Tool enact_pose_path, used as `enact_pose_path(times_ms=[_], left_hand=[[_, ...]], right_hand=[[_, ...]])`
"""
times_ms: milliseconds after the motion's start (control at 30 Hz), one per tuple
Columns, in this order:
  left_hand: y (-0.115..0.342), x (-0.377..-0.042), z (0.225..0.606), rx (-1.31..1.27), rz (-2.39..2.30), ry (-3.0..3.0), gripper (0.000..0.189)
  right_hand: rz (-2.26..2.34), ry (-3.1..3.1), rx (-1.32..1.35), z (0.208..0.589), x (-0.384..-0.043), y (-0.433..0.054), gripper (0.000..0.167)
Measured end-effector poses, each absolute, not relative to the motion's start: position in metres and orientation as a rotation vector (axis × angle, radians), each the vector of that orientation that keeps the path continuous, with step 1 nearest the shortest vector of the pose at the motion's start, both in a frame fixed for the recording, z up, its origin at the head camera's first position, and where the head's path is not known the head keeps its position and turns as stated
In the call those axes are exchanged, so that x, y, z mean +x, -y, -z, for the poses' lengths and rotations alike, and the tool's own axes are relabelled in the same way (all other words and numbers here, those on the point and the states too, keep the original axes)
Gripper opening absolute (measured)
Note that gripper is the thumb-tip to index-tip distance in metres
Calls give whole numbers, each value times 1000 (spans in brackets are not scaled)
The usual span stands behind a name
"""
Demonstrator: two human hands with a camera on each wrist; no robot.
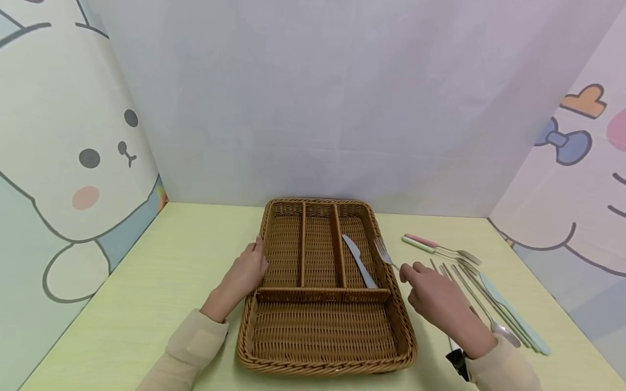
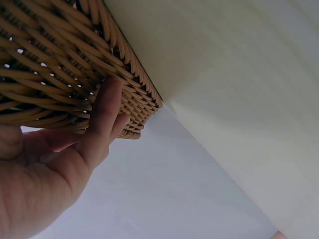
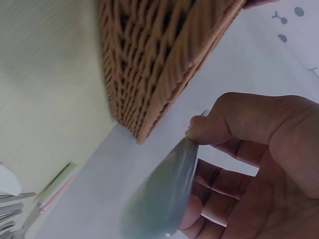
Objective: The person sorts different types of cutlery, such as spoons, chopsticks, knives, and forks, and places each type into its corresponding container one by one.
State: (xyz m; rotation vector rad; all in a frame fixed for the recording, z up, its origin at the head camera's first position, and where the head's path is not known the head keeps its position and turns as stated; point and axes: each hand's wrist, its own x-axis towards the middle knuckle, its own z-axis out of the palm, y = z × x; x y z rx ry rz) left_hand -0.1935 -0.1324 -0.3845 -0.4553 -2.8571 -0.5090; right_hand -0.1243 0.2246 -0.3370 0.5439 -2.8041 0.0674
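Observation:
The fork (image 1: 383,252) is in my right hand (image 1: 437,298), held over the right rim of the wicker basket (image 1: 325,369), tines toward the basket. In the right wrist view, thumb and fingers pinch the fork's pale, shiny handle (image 3: 162,194); its tines are hidden there. My left hand (image 1: 246,271) grips the basket's left rim, thumb along the outer wall (image 2: 50,74) in the left wrist view. Inside the basket's right long compartment lies a table knife (image 1: 359,263), blade pointing away, its handle end at the cross divider.
Right of the basket lie forks with a pink handle (image 1: 420,239) and a green handle (image 1: 418,244). Nearer are a spoon (image 1: 504,332), several thin metal sticks (image 1: 469,290) and pale green knives (image 1: 518,317). A grey cloth wall (image 1: 313,108) rises behind the table.

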Motion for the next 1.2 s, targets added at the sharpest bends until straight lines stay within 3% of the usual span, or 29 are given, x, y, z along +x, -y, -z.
enact_pose_path(times_ms=[933,1200], left_hand=[[131,-194,383,-422,524,2897,55],[131,-194,382,-413,551,2908,56]], right_hand=[[188,2508,968,337,-81,-162,38],[285,2593,1124,340,-74,-149,25]])
